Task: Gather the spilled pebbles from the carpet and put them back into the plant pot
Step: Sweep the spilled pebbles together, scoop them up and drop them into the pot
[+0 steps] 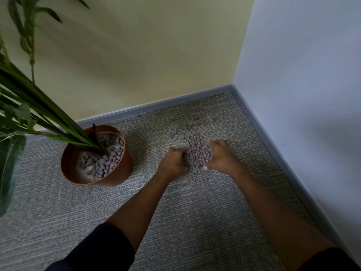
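Both hands — left hand (173, 162), right hand (220, 156) — cup narrowly around the pebbles (197, 151) on the carpet (195, 222), heaping them for scooping — plant pot (117, 173) waits at nine o'clock.

Matt, rough pebbles (196, 151) lie on coarse woven carpet (195, 212) beside a smooth plastic-looking pot (119, 173).

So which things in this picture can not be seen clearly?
- Pebbles under and between the left hand and right hand: the hands cover part of the pile.
- Plant: cut off by the left and top edges.
- Far pebbles near the skirting: too small to count.
- Plant pot inside: partly hidden by stems.
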The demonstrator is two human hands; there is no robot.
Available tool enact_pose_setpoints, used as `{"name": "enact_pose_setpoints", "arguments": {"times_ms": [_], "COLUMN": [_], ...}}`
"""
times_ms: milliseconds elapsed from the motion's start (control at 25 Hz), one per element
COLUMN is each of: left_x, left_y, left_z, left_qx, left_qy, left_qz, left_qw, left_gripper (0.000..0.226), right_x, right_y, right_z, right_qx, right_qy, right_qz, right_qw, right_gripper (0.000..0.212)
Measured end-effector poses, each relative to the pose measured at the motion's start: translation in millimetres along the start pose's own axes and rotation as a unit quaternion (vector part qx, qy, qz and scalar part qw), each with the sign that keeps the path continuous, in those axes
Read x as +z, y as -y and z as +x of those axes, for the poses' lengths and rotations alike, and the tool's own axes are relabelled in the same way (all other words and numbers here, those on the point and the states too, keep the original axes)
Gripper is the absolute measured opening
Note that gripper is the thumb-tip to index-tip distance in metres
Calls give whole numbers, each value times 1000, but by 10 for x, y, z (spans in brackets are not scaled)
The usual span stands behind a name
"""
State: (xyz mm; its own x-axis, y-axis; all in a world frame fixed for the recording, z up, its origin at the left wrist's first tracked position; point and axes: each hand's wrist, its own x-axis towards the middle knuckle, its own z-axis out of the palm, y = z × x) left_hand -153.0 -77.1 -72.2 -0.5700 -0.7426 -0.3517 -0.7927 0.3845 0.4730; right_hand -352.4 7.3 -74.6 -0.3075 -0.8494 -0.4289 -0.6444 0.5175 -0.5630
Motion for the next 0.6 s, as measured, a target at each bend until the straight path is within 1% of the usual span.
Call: {"name": "enact_pose_setpoints", "arguments": {"times_ms": [160,240,320,400,520,600], "left_x": [89,111,125,129,123,104], "left_y": [-121,-176,-203,-196,-146,-122], "left_z": [86,88,61,16,-82,-148], "left_qx": [-1,-2,-17,-56,-103,-123], "left_qy": [-33,-47,-54,-55,-50,-53], "left_qz": [-43,-80,-134,-215,-333,-402], "left_qw": [999,996,989,973,936,906], "left_gripper": [46,39,35,33,35,36], "right_x": [185,248,305,343,350,358], "right_y": [163,251,310,348,398,438], "right_z": [10,-5,-3,-9,-30,-53], "right_qx": [-43,-60,-59,-58,-48,-24], "right_qy": [-43,-59,-59,-61,-69,-57], "right_qz": [-17,-25,-8,14,72,133], "right_qw": [998,996,996,996,994,989], "right_gripper": [57,39,36,42,44,47]}}
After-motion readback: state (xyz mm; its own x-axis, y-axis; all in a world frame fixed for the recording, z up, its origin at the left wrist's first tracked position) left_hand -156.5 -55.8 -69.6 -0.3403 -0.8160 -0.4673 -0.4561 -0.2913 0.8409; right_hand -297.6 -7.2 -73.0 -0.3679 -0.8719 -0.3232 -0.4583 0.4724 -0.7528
